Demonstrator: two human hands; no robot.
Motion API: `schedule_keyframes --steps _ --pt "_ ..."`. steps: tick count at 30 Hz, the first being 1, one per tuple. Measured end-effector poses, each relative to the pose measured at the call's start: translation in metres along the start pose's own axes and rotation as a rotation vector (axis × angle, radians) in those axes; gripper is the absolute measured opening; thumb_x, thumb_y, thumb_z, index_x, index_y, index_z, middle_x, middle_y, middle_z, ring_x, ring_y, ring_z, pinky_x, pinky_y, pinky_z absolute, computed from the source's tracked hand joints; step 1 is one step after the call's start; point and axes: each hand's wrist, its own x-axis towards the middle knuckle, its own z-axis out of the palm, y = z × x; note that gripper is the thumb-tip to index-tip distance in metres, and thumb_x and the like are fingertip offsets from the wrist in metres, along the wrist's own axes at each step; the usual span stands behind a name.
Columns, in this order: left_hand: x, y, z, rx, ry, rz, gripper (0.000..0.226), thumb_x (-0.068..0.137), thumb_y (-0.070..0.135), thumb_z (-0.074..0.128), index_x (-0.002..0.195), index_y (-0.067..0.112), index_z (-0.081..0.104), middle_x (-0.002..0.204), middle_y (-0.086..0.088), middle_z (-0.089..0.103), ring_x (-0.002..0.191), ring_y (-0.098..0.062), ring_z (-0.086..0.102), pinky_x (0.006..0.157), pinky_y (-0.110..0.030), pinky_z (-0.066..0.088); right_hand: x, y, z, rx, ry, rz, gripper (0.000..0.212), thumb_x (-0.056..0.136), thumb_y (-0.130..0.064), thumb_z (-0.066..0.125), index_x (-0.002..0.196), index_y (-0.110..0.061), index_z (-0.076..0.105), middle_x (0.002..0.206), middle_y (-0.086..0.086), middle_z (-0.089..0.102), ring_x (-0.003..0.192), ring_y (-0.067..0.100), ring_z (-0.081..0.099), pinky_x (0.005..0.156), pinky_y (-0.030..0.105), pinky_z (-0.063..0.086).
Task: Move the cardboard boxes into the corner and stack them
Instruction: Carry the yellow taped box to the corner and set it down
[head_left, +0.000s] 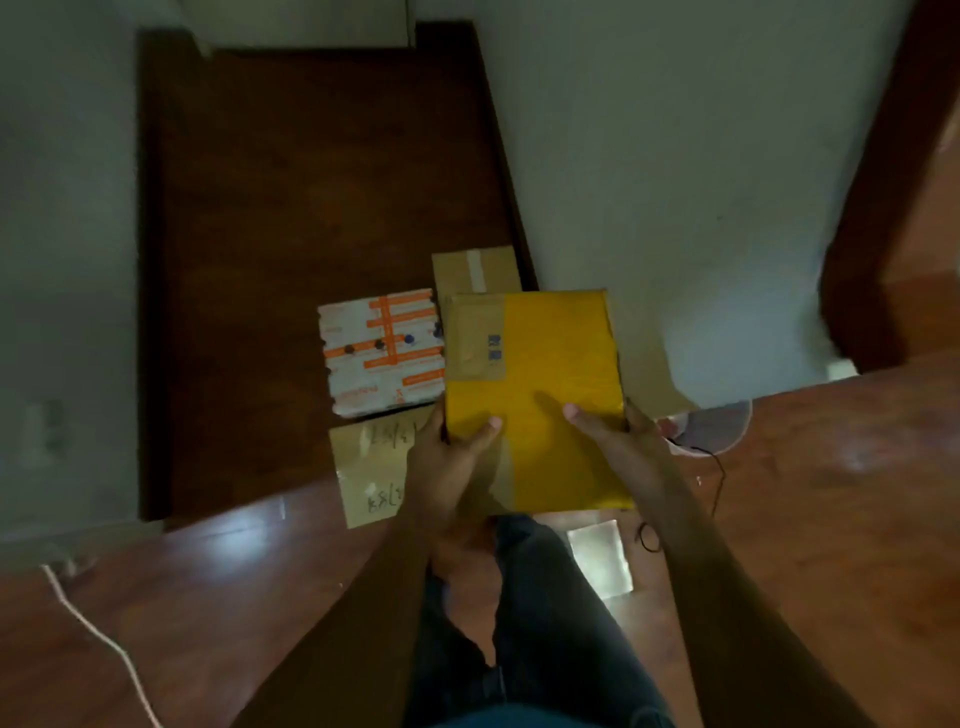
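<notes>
I hold a cardboard box wrapped in yellow tape (550, 364) with both hands, above the floor at the centre. My left hand (452, 457) grips its near left edge, thumb on top. My right hand (613, 431) grips its near right edge. Under and behind it a plain brown box (475, 270) lies against the wall. To the left, a white box with orange tape (382, 351) rests on the floor. A flat brown box with handwritten marks (369, 467) lies in front of that one, partly hidden by my left wrist.
A white wall (675, 182) runs along the right of the dark wooden floor (311, 182), and another wall stands on the left. A pale cord (98, 639) trails at lower left. A thin black wire (717, 467) and a shiny white sheet (602, 561) lie near my legs.
</notes>
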Motion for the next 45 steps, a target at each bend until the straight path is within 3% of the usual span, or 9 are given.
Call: schedule_keyframes --steps 4,7,13,15,19,28,34,38,45 --pt "-0.094 0.036 -0.064 -0.003 -0.023 0.177 0.076 0.074 0.061 0.074 0.142 0.049 0.042 0.126 0.016 0.066 0.114 -0.012 0.065 0.092 -0.043 0.056 -0.094 -0.030 0.002 0.067 -0.058 -0.157 0.073 0.074 -0.064 0.070 0.137 -0.032 0.055 0.129 -0.012 0.058 0.116 0.024 0.055 0.097 0.044 0.041" --pt "-0.154 0.047 -0.101 -0.167 -0.035 0.208 0.064 0.080 0.042 0.073 0.139 0.046 0.048 0.122 0.011 0.069 0.107 -0.014 0.069 0.079 -0.036 0.060 -0.130 -0.025 0.005 0.307 -0.036 -0.222 0.071 0.066 -0.075 0.070 0.114 -0.023 0.072 0.113 0.005 0.074 0.106 0.032 0.067 0.097 0.059 0.049" --pt "-0.175 0.038 -0.123 -0.186 0.040 0.203 0.076 0.073 0.055 0.074 0.142 0.044 0.046 0.131 0.003 0.065 0.113 -0.021 0.067 0.092 -0.053 0.055 -0.116 -0.045 0.052 0.312 -0.315 -0.236 0.125 0.050 -0.083 0.074 0.155 -0.035 0.026 0.154 -0.009 0.040 0.138 0.019 0.043 0.107 0.042 0.040" --pt "-0.178 0.032 -0.133 -0.217 0.043 0.192 0.080 0.069 0.053 0.075 0.143 0.040 0.046 0.128 0.003 0.067 0.110 -0.021 0.069 0.090 -0.052 0.056 -0.111 -0.050 0.064 0.254 -0.445 -0.178 0.115 0.058 -0.074 0.077 0.154 -0.045 0.021 0.148 -0.016 0.045 0.136 0.022 0.045 0.112 0.052 0.036" --pt "-0.185 0.014 -0.156 -0.256 0.081 0.193 0.073 0.068 0.051 0.075 0.136 0.043 0.051 0.120 0.006 0.071 0.104 -0.019 0.071 0.081 -0.043 0.059 -0.115 -0.049 0.089 0.275 -0.519 -0.152 0.092 0.067 -0.048 0.078 0.144 -0.054 0.027 0.116 -0.027 0.059 0.110 0.013 0.061 0.095 0.044 0.051" --pt "-0.155 0.012 -0.265 -0.286 0.121 0.205 0.044 0.080 0.042 0.076 0.118 0.058 0.060 0.115 0.009 0.073 0.101 -0.018 0.072 0.081 -0.042 0.060 -0.118 -0.077 0.201 0.287 -0.476 -0.171 0.085 0.076 -0.030 0.073 0.149 -0.043 0.031 0.137 -0.005 0.059 0.119 0.024 0.060 0.098 0.048 0.049" --pt "-0.125 0.043 -0.374 -0.217 0.145 0.249 0.052 0.077 0.052 0.074 0.126 0.049 0.058 0.119 0.011 0.072 0.106 -0.016 0.070 0.091 -0.047 0.056 -0.117 -0.128 0.299 0.335 -0.482 -0.153 0.080 0.082 -0.026 0.074 0.148 -0.046 0.033 0.137 0.000 0.060 0.114 0.030 0.065 0.089 0.053 0.055" --pt "-0.108 0.075 -0.432 -0.158 0.184 0.280 0.074 0.075 0.054 0.076 0.142 0.039 0.049 0.124 0.010 0.069 0.107 -0.016 0.070 0.087 -0.039 0.060 -0.120 -0.161 0.348 0.361 -0.457 -0.207 0.067 0.091 -0.020 0.065 0.144 -0.046 0.033 0.125 -0.008 0.061 0.103 0.021 0.066 0.071 0.036 0.055" --pt "-0.048 0.131 -0.495 -0.049 0.214 0.305 0.092 0.065 0.064 0.073 0.148 0.038 0.041 0.130 0.007 0.065 0.109 -0.018 0.068 0.089 -0.049 0.058 -0.084 -0.225 0.402 0.351 -0.480 -0.261 0.081 0.080 -0.041 0.076 0.144 -0.057 0.029 0.141 -0.004 0.053 0.117 0.032 0.059 0.095 0.060 0.049"
